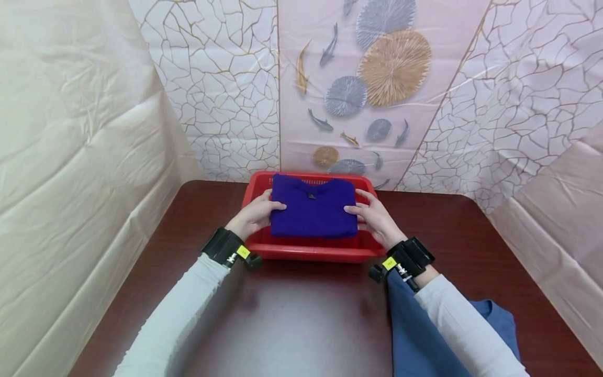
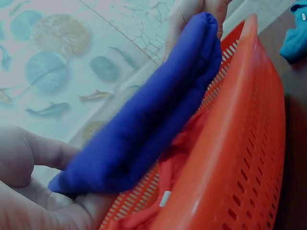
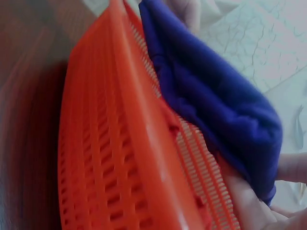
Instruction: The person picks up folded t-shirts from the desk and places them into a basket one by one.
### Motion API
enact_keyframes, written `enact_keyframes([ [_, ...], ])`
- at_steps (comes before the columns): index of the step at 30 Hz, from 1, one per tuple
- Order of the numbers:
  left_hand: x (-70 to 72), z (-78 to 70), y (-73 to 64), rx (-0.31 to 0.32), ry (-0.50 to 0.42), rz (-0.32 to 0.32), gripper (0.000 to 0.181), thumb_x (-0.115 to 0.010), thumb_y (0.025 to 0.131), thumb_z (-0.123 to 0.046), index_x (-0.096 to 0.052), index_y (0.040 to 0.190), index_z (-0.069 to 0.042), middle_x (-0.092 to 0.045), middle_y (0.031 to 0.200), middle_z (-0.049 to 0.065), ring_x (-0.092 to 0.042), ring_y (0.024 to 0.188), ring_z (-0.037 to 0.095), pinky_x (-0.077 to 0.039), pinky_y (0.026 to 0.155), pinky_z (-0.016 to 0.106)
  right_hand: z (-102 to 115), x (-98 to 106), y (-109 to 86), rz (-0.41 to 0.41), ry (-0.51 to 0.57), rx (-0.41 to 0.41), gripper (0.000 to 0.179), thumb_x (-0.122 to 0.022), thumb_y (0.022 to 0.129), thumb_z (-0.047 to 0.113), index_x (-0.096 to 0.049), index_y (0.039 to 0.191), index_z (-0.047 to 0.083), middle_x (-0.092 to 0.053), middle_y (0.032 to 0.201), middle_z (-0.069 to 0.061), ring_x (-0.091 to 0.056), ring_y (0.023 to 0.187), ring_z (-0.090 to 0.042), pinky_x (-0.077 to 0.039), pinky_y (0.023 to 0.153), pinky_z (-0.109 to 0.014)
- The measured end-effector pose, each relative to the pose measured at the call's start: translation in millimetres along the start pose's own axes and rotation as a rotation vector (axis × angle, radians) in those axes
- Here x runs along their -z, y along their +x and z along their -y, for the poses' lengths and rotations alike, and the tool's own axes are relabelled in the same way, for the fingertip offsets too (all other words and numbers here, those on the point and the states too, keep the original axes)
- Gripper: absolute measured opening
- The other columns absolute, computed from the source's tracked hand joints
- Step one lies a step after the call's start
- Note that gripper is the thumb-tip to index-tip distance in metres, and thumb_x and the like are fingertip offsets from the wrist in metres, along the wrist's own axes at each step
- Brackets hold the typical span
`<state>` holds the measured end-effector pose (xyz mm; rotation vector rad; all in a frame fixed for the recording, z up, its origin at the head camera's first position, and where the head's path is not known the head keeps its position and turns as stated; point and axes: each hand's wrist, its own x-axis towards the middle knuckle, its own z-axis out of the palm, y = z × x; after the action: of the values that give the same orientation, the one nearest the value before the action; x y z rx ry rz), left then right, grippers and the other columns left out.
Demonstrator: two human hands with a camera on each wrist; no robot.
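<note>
Between both hands is a folded purple-blue shirt, its neckline and small tag facing up. My left hand grips its left edge, thumb on top and fingers underneath. On the opposite edge my right hand pinches the cloth the same way. The bundle is held over a red plastic basket with slotted walls. In the left wrist view, red cloth lies inside the basket below the shirt. The right wrist view shows the folded layers of the shirt above the basket's rim.
A blue garment lies on the dark brown table at the front right, partly under my right forearm. Behind the basket stands a patterned wall covering. Cream sheeting rises along the left side.
</note>
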<state>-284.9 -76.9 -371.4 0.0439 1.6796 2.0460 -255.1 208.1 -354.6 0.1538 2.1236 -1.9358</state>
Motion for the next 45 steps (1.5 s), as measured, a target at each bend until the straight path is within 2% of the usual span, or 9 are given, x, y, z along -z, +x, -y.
enact_keyframes([
  [13, 0.8, 16.2, 13.7, 0.092, 0.106, -0.038, 0.072, -0.049, 0.084, -0.001, -0.014, 0.147, -0.013, -0.045, 0.133, 0.021, -0.049, 0.115, 0.031, -0.037, 0.103, 0.050, -20, 1, 7.2, -0.017, -0.136, -0.066, 0.068, -0.052, 0.093, 0.024, -0.014, 0.150, 0.016, -0.037, 0.138, -0.021, -0.045, 0.113, -0.034, -0.041, 0.100, -0.051],
  [19, 4.9, 10.3, 9.1, -0.011, 0.229, -0.111, 0.070, -0.052, 0.089, -0.009, -0.015, 0.148, -0.010, -0.040, 0.140, 0.024, -0.044, 0.121, 0.032, -0.037, 0.104, 0.049, -22, 3, -0.4, 0.035, -0.270, -0.013, 0.063, -0.050, 0.094, 0.026, -0.021, 0.148, 0.012, -0.027, 0.147, -0.022, -0.037, 0.123, -0.036, -0.033, 0.106, -0.053],
  [22, 3.8, 8.7, 3.8, -0.145, 0.477, -0.130, 0.061, -0.051, 0.090, -0.010, -0.026, 0.145, -0.009, -0.038, 0.143, 0.021, -0.039, 0.126, 0.032, -0.035, 0.105, 0.051, -23, 5, -1.9, 0.071, -0.568, 0.158, 0.051, -0.050, 0.094, 0.024, -0.036, 0.143, 0.013, -0.034, 0.146, -0.021, -0.038, 0.126, -0.033, -0.032, 0.105, -0.055],
  [24, 0.3, 9.3, 0.7, -0.250, 0.742, -0.107, 0.052, -0.052, 0.089, -0.011, -0.040, 0.139, -0.009, -0.043, 0.140, 0.018, -0.048, 0.116, 0.030, -0.040, 0.099, 0.049, -24, 6, -0.4, 0.112, -0.827, 0.320, 0.044, -0.051, 0.093, 0.020, -0.046, 0.137, 0.015, -0.040, 0.143, -0.019, -0.035, 0.129, -0.032, -0.031, 0.105, -0.057],
  [27, -8.4, 13.1, -0.9, -0.398, 1.131, 0.006, 0.039, -0.054, 0.088, -0.012, -0.056, 0.128, -0.012, -0.049, 0.136, 0.016, -0.047, 0.117, 0.031, -0.039, 0.100, 0.049, -26, 7, 4.5, 0.221, -1.110, 0.540, 0.042, -0.056, 0.091, 0.016, -0.053, 0.133, 0.018, -0.041, 0.143, -0.020, -0.028, 0.132, -0.037, -0.031, 0.104, -0.060],
  [29, -14.0, 17.8, -0.4, -0.446, 1.317, 0.115, 0.036, -0.056, 0.088, -0.013, -0.060, 0.123, -0.014, -0.050, 0.135, 0.017, -0.046, 0.119, 0.033, -0.037, 0.102, 0.050, -29, 7, 7.8, 0.320, -1.192, 0.592, 0.045, -0.058, 0.089, 0.016, -0.052, 0.133, 0.018, -0.037, 0.144, -0.023, -0.024, 0.133, -0.041, -0.032, 0.102, -0.061],
  [31, -18.0, 23.6, 1.1, -0.415, 1.446, 0.193, 0.036, -0.057, 0.089, -0.015, -0.060, 0.125, -0.017, -0.045, 0.140, 0.017, -0.034, 0.130, 0.035, -0.030, 0.108, 0.051, -31, 4, 9.8, 0.389, -1.225, 0.572, 0.048, -0.060, 0.088, 0.017, -0.050, 0.135, 0.019, -0.035, 0.145, -0.025, -0.026, 0.131, -0.043, -0.034, 0.100, -0.062],
  [35, -15.9, 31.4, 3.3, -0.310, 1.563, 0.262, 0.042, -0.059, 0.088, -0.017, -0.056, 0.129, -0.023, -0.044, 0.142, 0.013, -0.036, 0.129, 0.028, -0.034, 0.107, 0.047, -33, -2, 11.1, 0.430, -1.259, 0.489, 0.053, -0.062, 0.086, 0.019, -0.047, 0.137, 0.021, -0.032, 0.145, -0.027, -0.026, 0.131, -0.043, -0.034, 0.099, -0.063],
  [45, -3.9, 28.3, 6.8, -0.213, 1.574, 0.334, 0.044, -0.059, 0.089, -0.020, -0.053, 0.132, -0.028, -0.042, 0.143, 0.011, -0.035, 0.130, 0.030, -0.034, 0.107, 0.047, -34, -6, 14.8, 0.448, -1.265, 0.408, 0.052, -0.062, 0.086, 0.020, -0.048, 0.137, 0.022, -0.030, 0.147, -0.026, -0.024, 0.132, -0.043, -0.030, 0.102, -0.064],
])
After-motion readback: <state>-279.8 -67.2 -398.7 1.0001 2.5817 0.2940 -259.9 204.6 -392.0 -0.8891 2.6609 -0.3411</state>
